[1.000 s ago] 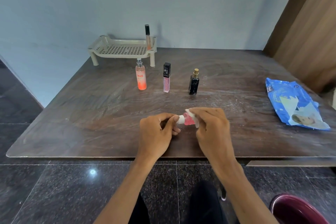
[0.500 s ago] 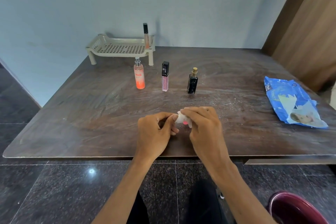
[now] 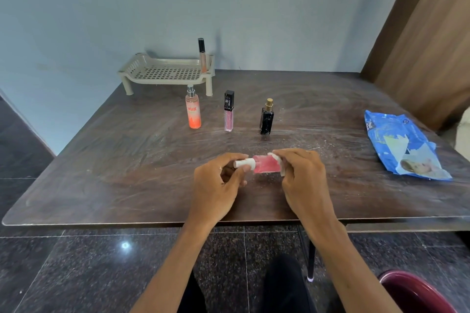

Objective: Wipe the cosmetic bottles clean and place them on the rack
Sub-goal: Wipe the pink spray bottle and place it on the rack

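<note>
One wipe (image 3: 282,171) (white) — mostly hidden

Right hand (image 3: 302,180) now sits farther out along the pink bottle (image 3: 265,167) than half a second back, the wipe (image 3: 281,172) gone with it to the base end. Bottle body, then covered by the wipe, shows bare. White cap (image 3: 244,162) more exposed in the left hand (image 3: 216,185).

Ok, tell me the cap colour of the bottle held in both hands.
White: the cap on the pink bottle. The head view, the only one, shows it clearly.
</note>
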The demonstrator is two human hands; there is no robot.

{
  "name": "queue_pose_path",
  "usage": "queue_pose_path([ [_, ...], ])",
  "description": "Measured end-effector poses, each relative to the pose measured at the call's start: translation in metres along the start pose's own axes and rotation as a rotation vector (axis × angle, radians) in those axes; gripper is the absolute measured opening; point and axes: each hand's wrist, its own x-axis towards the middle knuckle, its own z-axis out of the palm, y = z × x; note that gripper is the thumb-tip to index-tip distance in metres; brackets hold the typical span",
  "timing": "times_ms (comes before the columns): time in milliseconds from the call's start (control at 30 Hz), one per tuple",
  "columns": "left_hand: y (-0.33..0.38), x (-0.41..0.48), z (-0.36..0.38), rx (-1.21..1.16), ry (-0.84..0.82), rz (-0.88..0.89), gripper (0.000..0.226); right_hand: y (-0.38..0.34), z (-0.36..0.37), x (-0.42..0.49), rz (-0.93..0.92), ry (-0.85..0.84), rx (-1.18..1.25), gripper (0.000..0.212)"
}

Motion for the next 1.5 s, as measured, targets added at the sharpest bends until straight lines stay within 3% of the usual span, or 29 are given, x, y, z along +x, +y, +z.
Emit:
queue_pose_path([
  [200,-0.001,-0.001,0.002,-0.017,0.011,-0.003,0.033,-0.018,0.002,-0.004,-0.029,-0.008,0.052,0.025],
  [367,-0.003,0.000,0.002,-0.041,0.027,-0.018,0.028,-0.032,0.013,-0.013,-0.146,0.041,0.128,0.028],
  [667,-0.003,0.000,0.003,-0.031,0.025,-0.010,0.020,-0.002,-0.002,-0.007,0.060,0.048,0.043,0.028],
  [900,-0.004,0.000,0.002,-0.021,0.030,-0.031,0.021,-0.035,0.013,-0.008,-0.090,-0.009,0.064,0.026],
  [1067,-0.003,-0.001,0.002,-0.003,0.045,-0.013,0.030,-0.019,0.006,-0.006,-0.078,0.028,0.108,0.025],
  [1267,-0.005,0.000,0.004,0.012,0.046,0.008,0.023,0.003,0.001,0.001,0.043,0.003,0.019,0.028],
  [1500,-0.004,0.000,0.003,-0.022,0.038,-0.005,0.029,-0.021,0.009,-0.002,-0.045,-0.018,-0.038,0.029],
])
